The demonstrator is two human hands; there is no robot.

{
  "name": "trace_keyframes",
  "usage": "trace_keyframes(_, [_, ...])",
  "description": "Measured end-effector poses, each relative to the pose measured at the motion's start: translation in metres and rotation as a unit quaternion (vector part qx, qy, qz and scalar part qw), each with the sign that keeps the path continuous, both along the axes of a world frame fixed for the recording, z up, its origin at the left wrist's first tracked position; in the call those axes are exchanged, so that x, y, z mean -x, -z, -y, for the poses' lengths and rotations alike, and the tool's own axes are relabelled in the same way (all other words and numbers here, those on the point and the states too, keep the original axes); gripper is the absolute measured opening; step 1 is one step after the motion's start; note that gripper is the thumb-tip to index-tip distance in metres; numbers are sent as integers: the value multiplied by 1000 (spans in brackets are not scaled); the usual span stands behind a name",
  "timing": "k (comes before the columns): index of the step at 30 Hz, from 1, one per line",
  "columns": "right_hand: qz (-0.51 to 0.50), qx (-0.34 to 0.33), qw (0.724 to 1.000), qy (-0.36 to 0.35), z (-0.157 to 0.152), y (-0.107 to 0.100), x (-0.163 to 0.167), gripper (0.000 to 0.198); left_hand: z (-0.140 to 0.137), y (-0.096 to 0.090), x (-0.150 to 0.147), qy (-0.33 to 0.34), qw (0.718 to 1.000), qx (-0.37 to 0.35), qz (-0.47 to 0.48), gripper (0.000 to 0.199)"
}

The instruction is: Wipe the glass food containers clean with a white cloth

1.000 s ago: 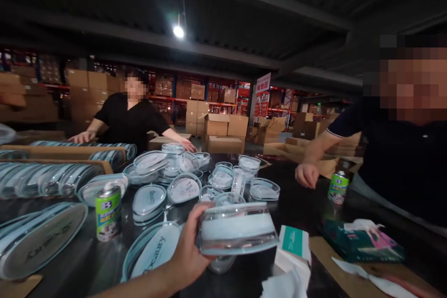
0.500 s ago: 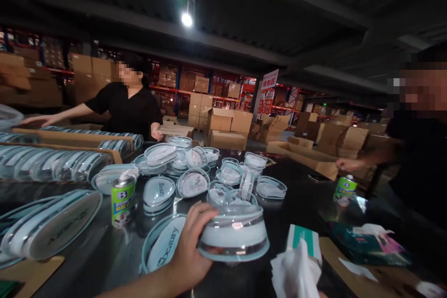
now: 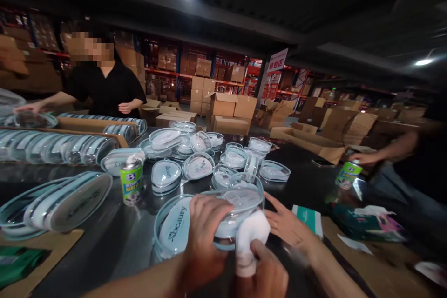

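Note:
My left hand (image 3: 206,228) grips the left side of a clear oval cosmetic bag (image 3: 242,200) with pale blue trim, held low over the dark table. My right hand (image 3: 270,270) pinches a white tissue (image 3: 254,228), wrapped about a finger and pressed to the front of the bag. From the right, another person's hand (image 3: 286,223) reaches in with fingers spread at the bag's right side; whether it touches is unclear. A bag lettered "beaury" (image 3: 174,228) lies left of my left hand. Behind it stands a green spray can (image 3: 132,181).
More bags (image 3: 197,165) lie heaped at the table's middle. Filled cartons (image 3: 122,139) stand at left, by a co-worker (image 3: 104,88) in black. At right, another person's hand (image 3: 366,157) is at a second spray can (image 3: 348,174). A teal box (image 3: 309,219) sits nearer.
My right hand has brought the tissue leftward onto the bag. The other person's spread hand has come in from the right. The view has shifted, and the far-right person's hand has moved to the can.

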State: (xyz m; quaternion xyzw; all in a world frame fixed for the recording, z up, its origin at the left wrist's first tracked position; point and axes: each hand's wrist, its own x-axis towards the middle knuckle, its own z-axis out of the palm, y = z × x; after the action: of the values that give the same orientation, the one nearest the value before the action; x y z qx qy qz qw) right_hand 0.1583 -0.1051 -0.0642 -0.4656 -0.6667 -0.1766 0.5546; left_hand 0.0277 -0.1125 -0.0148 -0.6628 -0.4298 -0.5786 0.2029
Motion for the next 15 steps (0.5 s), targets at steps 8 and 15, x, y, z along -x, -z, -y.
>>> trace_keyframes(8, [99, -33, 993, 49, -28, -14, -21, 33, -1, 17, 13, 52, 998, -10, 23, 37])
trace_keyframes(15, [64, -1, 995, -70, -79, -48, -76, 31, -11, 23, 21, 14, 999, -12, 46, 36])
